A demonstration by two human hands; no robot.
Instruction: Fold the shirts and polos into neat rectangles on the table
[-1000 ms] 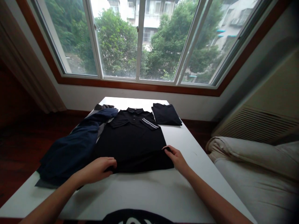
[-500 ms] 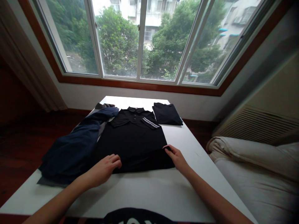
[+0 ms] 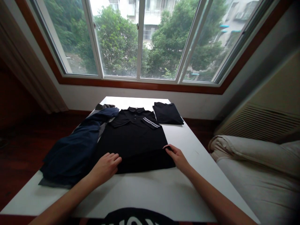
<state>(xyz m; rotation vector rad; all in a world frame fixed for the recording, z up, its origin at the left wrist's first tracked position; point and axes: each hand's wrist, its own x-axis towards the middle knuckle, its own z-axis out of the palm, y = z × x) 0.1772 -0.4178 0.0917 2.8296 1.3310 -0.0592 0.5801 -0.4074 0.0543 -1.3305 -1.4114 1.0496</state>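
Black polo shirt (image 3: pixel 138 140): state its position.

It lies on the white surface (image 3: pixel 150 193), collar toward the far edge, hem toward the near edge. Navy garment (image 3: pixel 72 150): along the left edge. Folded dark garment (image 3: pixel 167 113): near the far right corner.

Finger states?

Right hand (image 3: pixel 176 155): thumb and fingers pinch the hem area. Left hand (image 3: pixel 107 165): fingers curled at the shirt; grip cannot be determined.
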